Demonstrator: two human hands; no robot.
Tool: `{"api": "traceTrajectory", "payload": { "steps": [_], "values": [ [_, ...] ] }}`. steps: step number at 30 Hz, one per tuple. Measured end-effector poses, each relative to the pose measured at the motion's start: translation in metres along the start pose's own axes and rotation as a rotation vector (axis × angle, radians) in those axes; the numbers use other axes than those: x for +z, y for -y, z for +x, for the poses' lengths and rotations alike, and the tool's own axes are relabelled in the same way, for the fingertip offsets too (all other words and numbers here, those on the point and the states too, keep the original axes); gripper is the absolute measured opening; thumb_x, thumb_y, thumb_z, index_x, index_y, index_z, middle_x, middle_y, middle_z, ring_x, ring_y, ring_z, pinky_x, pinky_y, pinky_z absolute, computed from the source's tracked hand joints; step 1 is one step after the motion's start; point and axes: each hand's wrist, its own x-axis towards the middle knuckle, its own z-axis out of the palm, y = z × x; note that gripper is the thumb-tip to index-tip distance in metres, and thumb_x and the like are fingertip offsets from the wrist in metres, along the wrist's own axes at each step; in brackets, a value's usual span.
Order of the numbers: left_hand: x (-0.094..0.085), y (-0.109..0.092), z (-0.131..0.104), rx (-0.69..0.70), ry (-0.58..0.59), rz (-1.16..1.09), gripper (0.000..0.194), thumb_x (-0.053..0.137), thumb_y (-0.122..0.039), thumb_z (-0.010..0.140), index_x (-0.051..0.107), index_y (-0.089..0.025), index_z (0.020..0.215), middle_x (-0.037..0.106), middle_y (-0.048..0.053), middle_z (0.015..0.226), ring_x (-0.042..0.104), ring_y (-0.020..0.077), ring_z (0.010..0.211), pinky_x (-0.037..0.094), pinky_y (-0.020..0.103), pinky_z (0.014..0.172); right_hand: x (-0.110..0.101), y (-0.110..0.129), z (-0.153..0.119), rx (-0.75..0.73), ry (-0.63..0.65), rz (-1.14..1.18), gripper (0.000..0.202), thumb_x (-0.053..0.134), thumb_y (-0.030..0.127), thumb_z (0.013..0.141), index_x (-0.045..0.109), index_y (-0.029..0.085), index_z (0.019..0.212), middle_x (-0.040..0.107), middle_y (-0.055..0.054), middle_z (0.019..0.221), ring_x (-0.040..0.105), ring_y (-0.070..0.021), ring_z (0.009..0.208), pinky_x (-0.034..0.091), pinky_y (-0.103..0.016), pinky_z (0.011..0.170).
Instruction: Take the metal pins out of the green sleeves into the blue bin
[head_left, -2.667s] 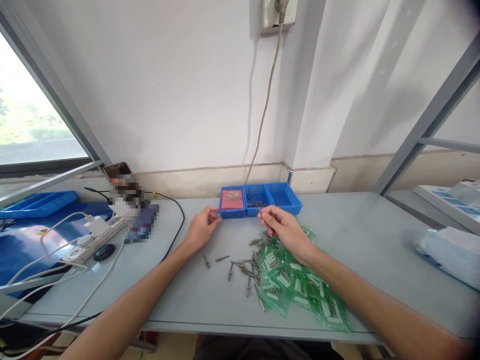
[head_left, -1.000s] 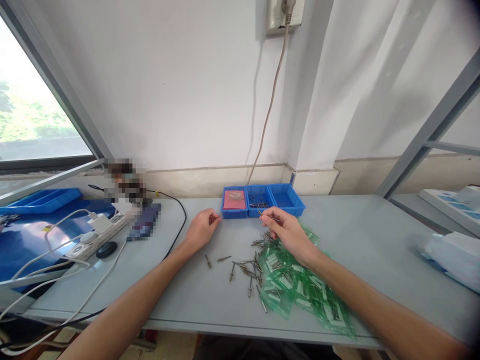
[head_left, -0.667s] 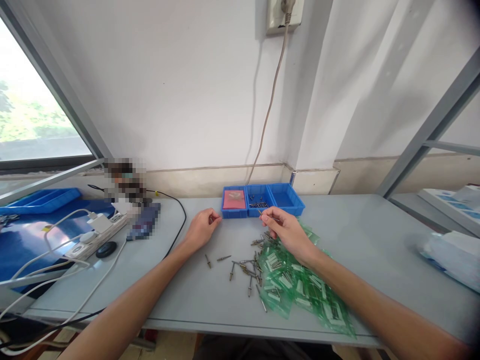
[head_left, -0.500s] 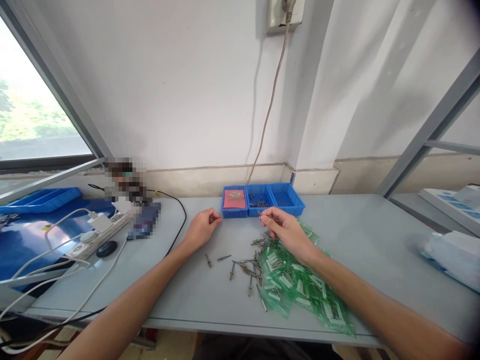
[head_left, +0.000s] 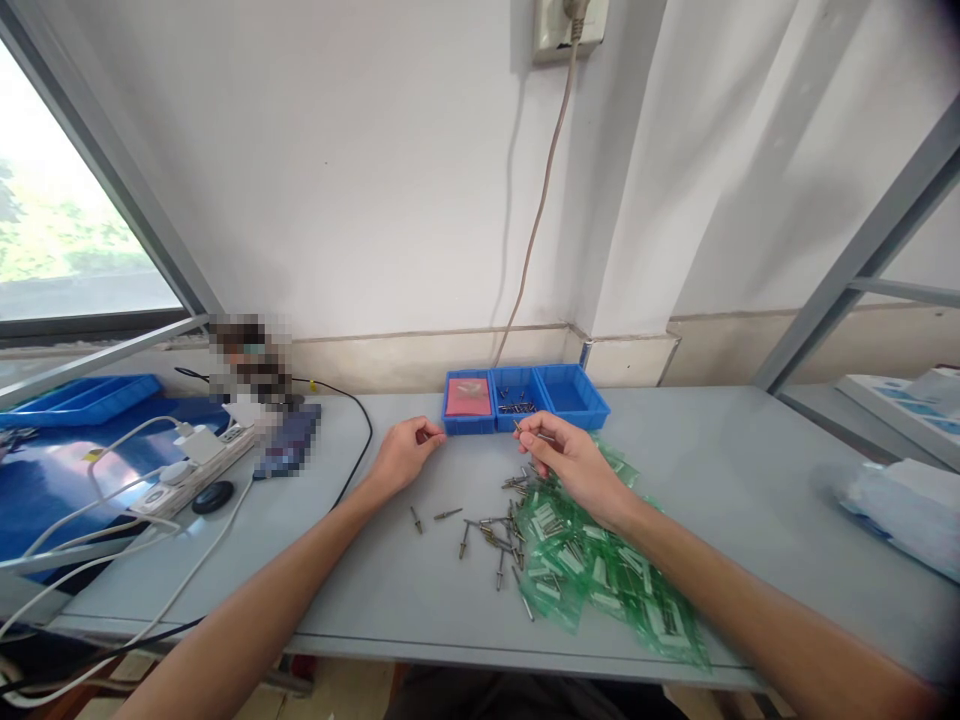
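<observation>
While right hand [head_left: 568, 457] pinches slim, silvery metal pin [head_left: 517, 427], left hand [head_left: 406, 455] curled together.

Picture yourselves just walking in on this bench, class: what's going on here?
A person's right hand pinches a small metal piece in front of the middle blue bin, which has small metal parts in it. The left hand is curled near the left bin; whether it holds anything is unclear. Loose metal pins lie on the grey table beside a heap of green bags.
</observation>
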Motion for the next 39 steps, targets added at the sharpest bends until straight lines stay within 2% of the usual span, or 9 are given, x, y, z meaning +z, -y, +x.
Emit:
{"api": "traceTrajectory", "payload": {
  "steps": [6, 12, 18, 26, 33, 39],
  "values": [
    [0.001, 0.002, 0.002, -0.019, -0.003, -0.03, 0.023, 0.066, -0.042, 0.09, 0.075, -0.021, 0.088, 0.076, 0.004, 0.089, 0.067, 0.0214, 0.085, 0.05, 0.033, 0.082, 0.002, 0.003, -0.001, -0.037, 0.026, 0.014, 0.038, 0.073, 0.059, 0.088, 0.058, 0.025, 0.093, 0.06, -0.001, 0.098, 0.048, -0.0124, 0.064, 0.045, -0.029, 0.06],
    [-0.001, -0.003, 0.0, -0.036, 0.019, 0.0, 0.023, 0.066, -0.042, 0.09, 0.075, -0.021, 0.089, 0.076, 0.003, 0.087, 0.065, 0.0204, 0.081, 0.048, 0.032, 0.077, 0.0, 0.0, -0.001, -0.08, -0.024, -0.098, 0.031, 0.072, 0.054, 0.09, 0.06, 0.026, 0.092, 0.054, 0.002, 0.075, 0.049, -0.0159, 0.063, 0.044, -0.03, 0.061],
    [-0.001, -0.011, -0.002, -0.039, 0.008, 0.043, 0.021, 0.066, -0.04, 0.091, 0.074, -0.021, 0.086, 0.073, 0.001, 0.079, 0.061, 0.0187, 0.073, 0.044, 0.03, 0.07, -0.001, -0.004, 0.001, -0.142, -0.091, -0.161, 0.028, 0.076, 0.05, 0.088, 0.066, 0.024, 0.091, 0.065, -0.001, 0.084, 0.058, -0.0189, 0.075, 0.047, -0.032, 0.069],
    [0.0, -0.014, -0.003, 0.046, 0.005, 0.128, 0.013, 0.07, -0.032, 0.09, 0.078, -0.023, 0.088, 0.076, 0.003, 0.087, 0.063, 0.0208, 0.078, 0.046, 0.032, 0.075, 0.0, -0.003, 0.001, -0.134, -0.094, -0.167, 0.027, 0.074, 0.05, 0.089, 0.067, 0.024, 0.092, 0.065, -0.002, 0.084, 0.058, -0.0195, 0.075, 0.047, -0.032, 0.068],
    [-0.005, -0.012, -0.003, 0.161, 0.016, 0.264, 0.014, 0.067, -0.031, 0.095, 0.08, -0.026, 0.093, 0.075, 0.003, 0.093, 0.066, 0.0234, 0.089, 0.046, 0.034, 0.083, -0.001, -0.005, 0.002, -0.095, -0.09, -0.159, 0.029, 0.074, 0.053, 0.089, 0.067, 0.025, 0.093, 0.064, -0.002, 0.082, 0.057, -0.019, 0.071, 0.045, -0.031, 0.062],
    [-0.004, -0.011, -0.003, 0.175, 0.013, 0.302, 0.013, 0.067, -0.031, 0.096, 0.078, -0.024, 0.095, 0.074, 0.005, 0.094, 0.065, 0.0246, 0.092, 0.045, 0.035, 0.085, -0.002, -0.007, 0.004, -0.078, -0.074, -0.1, 0.03, 0.075, 0.052, 0.088, 0.067, 0.024, 0.092, 0.061, 0.0, 0.08, 0.052, -0.0166, 0.067, 0.042, -0.03, 0.06]
  ]
}}
